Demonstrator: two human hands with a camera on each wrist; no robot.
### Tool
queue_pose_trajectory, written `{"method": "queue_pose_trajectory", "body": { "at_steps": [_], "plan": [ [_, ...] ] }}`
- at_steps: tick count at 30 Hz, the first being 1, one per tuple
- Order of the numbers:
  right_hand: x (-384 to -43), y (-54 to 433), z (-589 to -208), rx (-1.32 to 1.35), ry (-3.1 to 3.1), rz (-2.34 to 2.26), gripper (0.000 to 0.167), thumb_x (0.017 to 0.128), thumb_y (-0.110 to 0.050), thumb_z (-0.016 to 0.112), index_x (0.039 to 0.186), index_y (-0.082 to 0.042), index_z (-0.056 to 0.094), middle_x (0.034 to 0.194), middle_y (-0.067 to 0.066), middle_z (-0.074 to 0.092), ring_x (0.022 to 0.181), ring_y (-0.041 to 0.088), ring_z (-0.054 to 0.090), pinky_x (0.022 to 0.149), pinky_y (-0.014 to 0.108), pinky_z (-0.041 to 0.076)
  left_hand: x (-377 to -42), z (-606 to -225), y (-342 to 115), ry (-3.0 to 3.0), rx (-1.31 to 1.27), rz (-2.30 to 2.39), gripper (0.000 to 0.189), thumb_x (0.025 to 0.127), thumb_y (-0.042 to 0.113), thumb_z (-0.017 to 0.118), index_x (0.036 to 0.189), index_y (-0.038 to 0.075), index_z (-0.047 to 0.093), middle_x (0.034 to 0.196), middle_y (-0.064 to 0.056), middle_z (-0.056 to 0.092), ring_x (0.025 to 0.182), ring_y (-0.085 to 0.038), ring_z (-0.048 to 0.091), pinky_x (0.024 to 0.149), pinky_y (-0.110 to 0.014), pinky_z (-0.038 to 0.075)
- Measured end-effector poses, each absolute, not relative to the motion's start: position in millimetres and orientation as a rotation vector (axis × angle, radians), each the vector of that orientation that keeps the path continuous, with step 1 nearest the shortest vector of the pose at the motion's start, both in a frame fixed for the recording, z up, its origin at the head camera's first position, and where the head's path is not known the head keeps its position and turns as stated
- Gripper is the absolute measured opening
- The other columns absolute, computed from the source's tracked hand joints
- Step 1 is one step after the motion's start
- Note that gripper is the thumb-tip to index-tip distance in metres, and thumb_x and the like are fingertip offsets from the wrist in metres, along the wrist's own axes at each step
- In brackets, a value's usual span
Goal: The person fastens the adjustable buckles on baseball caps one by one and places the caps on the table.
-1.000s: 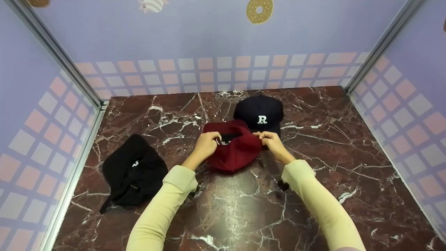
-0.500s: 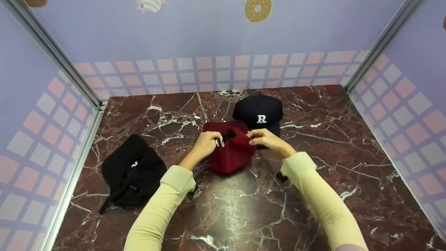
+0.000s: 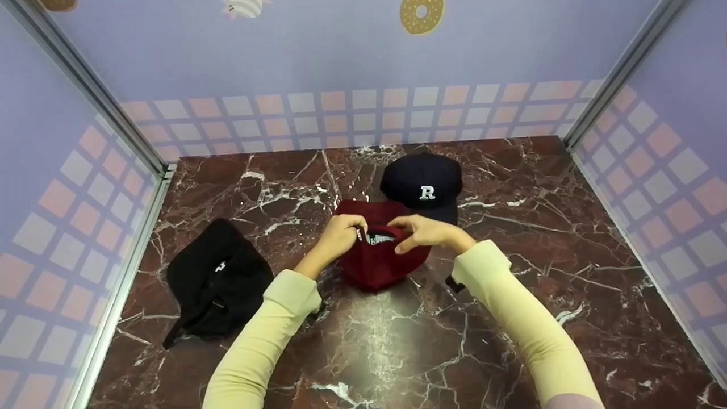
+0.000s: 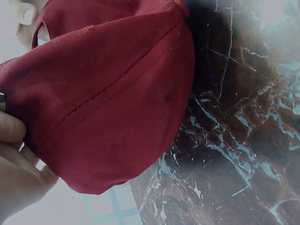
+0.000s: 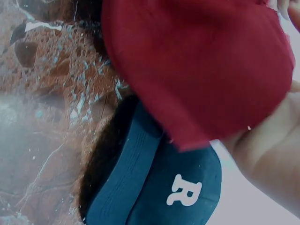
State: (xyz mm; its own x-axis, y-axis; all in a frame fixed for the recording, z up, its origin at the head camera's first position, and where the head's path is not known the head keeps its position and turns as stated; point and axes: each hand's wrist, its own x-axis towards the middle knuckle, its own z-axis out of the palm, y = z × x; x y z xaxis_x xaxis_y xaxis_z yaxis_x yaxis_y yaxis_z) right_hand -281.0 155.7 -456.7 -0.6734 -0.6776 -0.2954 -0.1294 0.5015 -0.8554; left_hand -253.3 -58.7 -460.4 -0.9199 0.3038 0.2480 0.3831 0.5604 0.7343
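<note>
A red cap is tilted between both hands in the head view, its opening turned up so that white lettering shows inside. My left hand pinches the cap's edge on the left, next to a small shiny metal piece. In the left wrist view, left fingers press against the red cloth. My right hand is at the opening's right side, thumb and fingers spread apart. The right wrist view shows the right hand largely hidden behind the cap.
A navy cap with a white R sits just behind the red one, partly covered by it. On the left lies a black cap. The brown marbled tabletop is bounded by patterned walls at the back and sides.
My right hand has let go of the cap's right edge and moved left towards the opening, its fingers spreading. The opening now shows the lettering. The left hand keeps its pinch.
</note>
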Motion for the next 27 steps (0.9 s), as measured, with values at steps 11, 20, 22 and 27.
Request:
{"method": "queue_pose_trajectory", "body": {
  "at_steps": [11, 20, 22, 27],
  "plan": [
    [-277, 135, -455, -0.795, 2.094, -0.674, 0.037, 0.067, -0.016, 0.071, 0.102, -0.007, 0.062, 0.088, -0.003, 0.061, 0.075, 0.005, 0.050, 0.072, 0.020, 0.042, -250, -460, -53, -2.685, -0.642, -1.340, 0.018, 0.067, -0.007, 0.043, 0.060, 0.002, 0.058, 0.062, -0.007, 0.059, 0.060, -0.014, 0.051, 0.057, -0.022, 0.039],
    [-274, 122, -458, -0.812, 2.040, -0.531, 0.044, 0.067, -0.018, 0.071, 0.107, -0.006, 0.058, 0.095, -0.002, 0.057, 0.085, 0.007, 0.046, 0.079, 0.020, 0.039, -250, -462, -51, -2.702, -0.665, -1.297, 0.019, 0.066, -0.008, 0.042, 0.060, 0.001, 0.058, 0.061, -0.006, 0.058, 0.060, -0.014, 0.049, 0.057, -0.021, 0.039],
    [-273, 123, -459, -0.789, 2.012, -0.538, 0.042, 0.067, -0.016, 0.071, 0.106, -0.006, 0.059, 0.095, -0.003, 0.057, 0.085, 0.006, 0.047, 0.078, 0.019, 0.040, -250, -463, -52, -2.702, -0.664, -1.271, 0.018, 0.066, -0.007, 0.044, 0.060, 0.002, 0.059, 0.062, -0.007, 0.059, 0.060, -0.016, 0.051, 0.057, -0.024, 0.040],
    [-274, 129, -459, -0.750, 1.959, -0.550, 0.032, 0.067, -0.015, 0.071, 0.096, -0.005, 0.061, 0.083, -0.007, 0.055, 0.075, 0.005, 0.047, 0.070, 0.018, 0.041, -250, -466, -54, -2.737, -0.639, -1.187, 0.020, 0.068, -0.005, 0.044, 0.064, 0.004, 0.062, 0.066, -0.007, 0.063, 0.065, -0.020, 0.057, 0.062, -0.031, 0.045]
  ]
}}
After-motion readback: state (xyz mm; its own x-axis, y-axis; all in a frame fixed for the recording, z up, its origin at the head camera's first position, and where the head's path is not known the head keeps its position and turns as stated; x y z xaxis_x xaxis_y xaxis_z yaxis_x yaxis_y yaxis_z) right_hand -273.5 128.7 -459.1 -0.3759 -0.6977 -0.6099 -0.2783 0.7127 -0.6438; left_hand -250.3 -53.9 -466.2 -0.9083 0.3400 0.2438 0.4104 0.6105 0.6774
